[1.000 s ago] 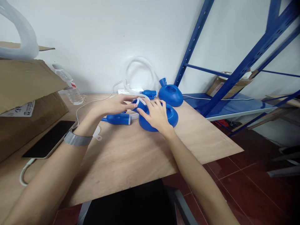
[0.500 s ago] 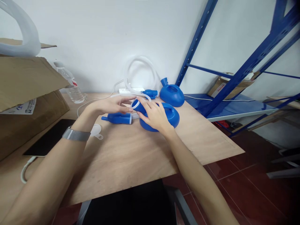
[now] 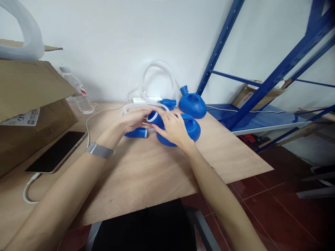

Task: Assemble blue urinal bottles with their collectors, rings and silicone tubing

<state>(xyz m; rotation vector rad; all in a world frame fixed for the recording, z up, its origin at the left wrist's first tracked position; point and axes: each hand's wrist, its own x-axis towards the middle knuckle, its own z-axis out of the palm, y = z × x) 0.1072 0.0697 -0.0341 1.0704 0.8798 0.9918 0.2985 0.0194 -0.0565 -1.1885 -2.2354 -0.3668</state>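
A blue plastic vessel (image 3: 192, 128) with a short neck lies on the wooden table (image 3: 146, 174). My right hand (image 3: 172, 128) rests over it, fingers curled round its neck. My left hand (image 3: 134, 119) meets it at the neck, fingers pinched on a white ring or tube end (image 3: 151, 115) there. A clear hose (image 3: 131, 107) runs from the neck toward the back. A blue cylindrical piece (image 3: 138, 132) lies under my left hand. A second blue vessel (image 3: 193, 104) sits behind.
A phone (image 3: 56, 152) on a white cable lies at the left beside a cardboard box (image 3: 28, 104). A water bottle (image 3: 78, 94) and a white power strip (image 3: 146, 100) stand by the wall. Blue metal shelving (image 3: 261, 87) rises at the right.
My left hand has closed in on the vessel's neck and now covers the blue cylinder and the small clear funnel. The right hand has barely shifted.
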